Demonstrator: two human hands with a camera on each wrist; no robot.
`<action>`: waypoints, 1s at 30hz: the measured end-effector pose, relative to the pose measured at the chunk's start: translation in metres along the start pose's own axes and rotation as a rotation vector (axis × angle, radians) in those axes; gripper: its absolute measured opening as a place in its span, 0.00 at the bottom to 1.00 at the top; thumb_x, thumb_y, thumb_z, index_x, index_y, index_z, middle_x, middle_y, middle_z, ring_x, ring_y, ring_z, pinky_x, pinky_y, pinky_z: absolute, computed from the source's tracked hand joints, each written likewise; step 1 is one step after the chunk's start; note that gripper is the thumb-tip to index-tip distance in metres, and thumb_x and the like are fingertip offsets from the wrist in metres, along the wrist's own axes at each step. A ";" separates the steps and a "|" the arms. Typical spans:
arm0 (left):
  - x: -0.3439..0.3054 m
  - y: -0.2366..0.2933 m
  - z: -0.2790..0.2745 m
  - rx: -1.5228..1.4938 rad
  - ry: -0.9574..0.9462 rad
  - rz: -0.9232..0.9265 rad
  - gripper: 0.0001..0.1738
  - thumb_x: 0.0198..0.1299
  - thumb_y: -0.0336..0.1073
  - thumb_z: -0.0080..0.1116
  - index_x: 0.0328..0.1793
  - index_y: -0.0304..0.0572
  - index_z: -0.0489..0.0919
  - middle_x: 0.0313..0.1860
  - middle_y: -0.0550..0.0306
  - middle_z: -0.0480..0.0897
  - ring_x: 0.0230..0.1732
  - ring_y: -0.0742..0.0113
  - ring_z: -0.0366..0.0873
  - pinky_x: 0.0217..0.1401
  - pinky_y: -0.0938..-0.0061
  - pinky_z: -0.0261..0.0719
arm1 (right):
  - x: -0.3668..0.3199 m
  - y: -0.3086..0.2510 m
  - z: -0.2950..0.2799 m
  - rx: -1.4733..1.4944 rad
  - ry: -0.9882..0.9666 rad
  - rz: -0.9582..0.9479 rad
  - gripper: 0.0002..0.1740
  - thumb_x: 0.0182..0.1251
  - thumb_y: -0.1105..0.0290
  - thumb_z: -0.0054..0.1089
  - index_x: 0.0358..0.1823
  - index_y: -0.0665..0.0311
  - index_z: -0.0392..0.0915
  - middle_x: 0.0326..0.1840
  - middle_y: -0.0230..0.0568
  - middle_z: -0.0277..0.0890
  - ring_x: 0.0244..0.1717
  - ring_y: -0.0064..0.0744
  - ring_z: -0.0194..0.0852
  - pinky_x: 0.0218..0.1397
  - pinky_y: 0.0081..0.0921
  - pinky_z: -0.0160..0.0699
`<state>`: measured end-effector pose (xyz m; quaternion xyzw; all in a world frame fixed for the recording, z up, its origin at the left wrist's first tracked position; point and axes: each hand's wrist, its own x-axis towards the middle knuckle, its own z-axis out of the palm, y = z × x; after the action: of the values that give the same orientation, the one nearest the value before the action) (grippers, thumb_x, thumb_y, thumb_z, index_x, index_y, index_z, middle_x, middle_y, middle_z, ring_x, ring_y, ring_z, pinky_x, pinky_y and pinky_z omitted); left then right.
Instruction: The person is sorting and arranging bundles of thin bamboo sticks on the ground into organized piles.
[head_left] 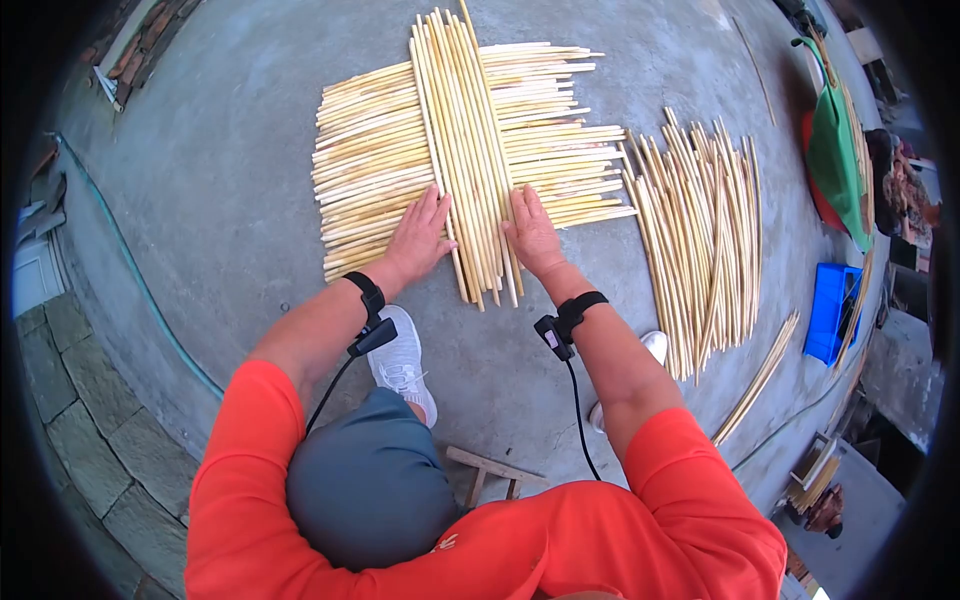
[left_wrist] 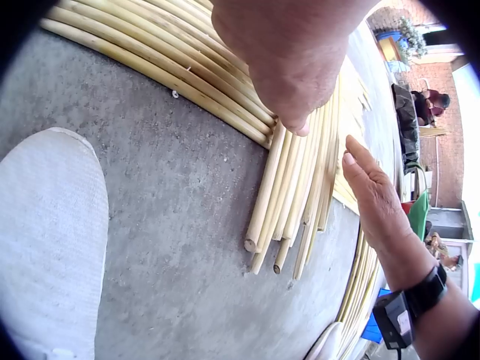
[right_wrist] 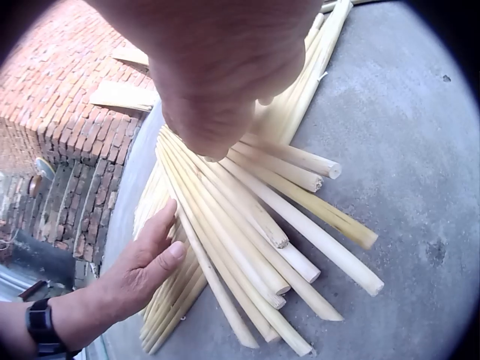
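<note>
A mat of pale sticks lies flat on the concrete, running left to right. A crossing layer of sticks lies over it, running away from me. My left hand presses flat on the mat at the left edge of the crossing sticks. My right hand lies flat at their right edge, fingers straight. The left wrist view has the right hand beside the stick ends. In the right wrist view the left hand touches the crossing sticks.
A loose pile of sticks lies to the right, with a few more sticks beyond it. My white shoe stands near the mat. A blue crate, a green bag and a hose edge the concrete.
</note>
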<state>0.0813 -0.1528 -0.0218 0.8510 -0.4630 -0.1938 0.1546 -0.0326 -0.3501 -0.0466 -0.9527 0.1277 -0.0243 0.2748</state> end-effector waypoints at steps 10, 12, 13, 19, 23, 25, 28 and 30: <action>0.010 -0.001 -0.004 -0.056 -0.049 -0.002 0.42 0.54 0.44 0.58 0.70 0.36 0.50 0.70 0.34 0.46 0.71 0.45 0.45 0.72 0.62 0.45 | 0.010 -0.001 -0.001 0.030 -0.075 -0.044 0.30 0.59 0.68 0.51 0.60 0.75 0.57 0.65 0.64 0.50 0.67 0.57 0.47 0.70 0.37 0.49; 0.009 -0.002 -0.004 -0.052 -0.040 0.001 0.42 0.54 0.44 0.58 0.69 0.35 0.50 0.70 0.34 0.46 0.71 0.45 0.45 0.72 0.62 0.46 | 0.011 -0.001 -0.001 0.025 -0.080 -0.039 0.30 0.59 0.68 0.51 0.60 0.75 0.57 0.65 0.63 0.50 0.67 0.57 0.47 0.70 0.37 0.49; 0.008 -0.002 -0.004 -0.050 -0.034 0.004 0.42 0.54 0.43 0.58 0.69 0.35 0.50 0.70 0.34 0.47 0.71 0.44 0.46 0.72 0.63 0.46 | 0.011 -0.001 -0.001 0.036 -0.076 -0.034 0.30 0.59 0.68 0.52 0.61 0.74 0.56 0.65 0.63 0.50 0.67 0.56 0.47 0.69 0.37 0.49; 0.007 -0.004 -0.004 -0.057 -0.019 0.016 0.41 0.55 0.42 0.57 0.69 0.34 0.51 0.70 0.34 0.47 0.71 0.44 0.46 0.72 0.62 0.46 | 0.009 0.001 -0.002 0.077 -0.073 -0.010 0.31 0.57 0.68 0.53 0.62 0.72 0.56 0.65 0.61 0.50 0.66 0.55 0.49 0.68 0.34 0.53; 0.006 -0.006 0.000 -0.048 -0.014 0.023 0.41 0.55 0.42 0.57 0.69 0.33 0.51 0.70 0.35 0.47 0.71 0.45 0.45 0.72 0.62 0.46 | 0.009 0.002 -0.003 0.095 -0.086 0.009 0.32 0.58 0.68 0.52 0.62 0.71 0.56 0.66 0.60 0.49 0.66 0.54 0.50 0.68 0.34 0.54; 0.007 -0.005 -0.001 -0.027 -0.024 0.029 0.40 0.55 0.42 0.57 0.68 0.33 0.52 0.70 0.36 0.47 0.71 0.45 0.44 0.72 0.62 0.46 | 0.008 0.002 -0.002 0.096 -0.081 -0.002 0.31 0.58 0.68 0.52 0.62 0.71 0.56 0.66 0.60 0.49 0.66 0.54 0.49 0.68 0.34 0.53; 0.007 -0.005 -0.003 -0.032 -0.044 0.017 0.40 0.55 0.42 0.57 0.68 0.33 0.52 0.70 0.36 0.47 0.72 0.46 0.44 0.72 0.62 0.45 | 0.008 0.001 -0.002 0.062 -0.094 -0.003 0.31 0.59 0.67 0.52 0.62 0.71 0.56 0.66 0.60 0.49 0.67 0.53 0.48 0.69 0.33 0.52; 0.007 -0.004 -0.003 -0.032 -0.043 0.018 0.40 0.55 0.42 0.57 0.68 0.34 0.52 0.70 0.36 0.47 0.72 0.46 0.44 0.72 0.62 0.45 | 0.008 0.001 -0.002 0.066 -0.096 0.000 0.31 0.59 0.68 0.51 0.62 0.71 0.56 0.66 0.60 0.49 0.68 0.53 0.46 0.70 0.33 0.50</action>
<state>0.0895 -0.1566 -0.0221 0.8398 -0.4706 -0.2180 0.1601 -0.0256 -0.3543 -0.0458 -0.9431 0.1138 0.0172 0.3119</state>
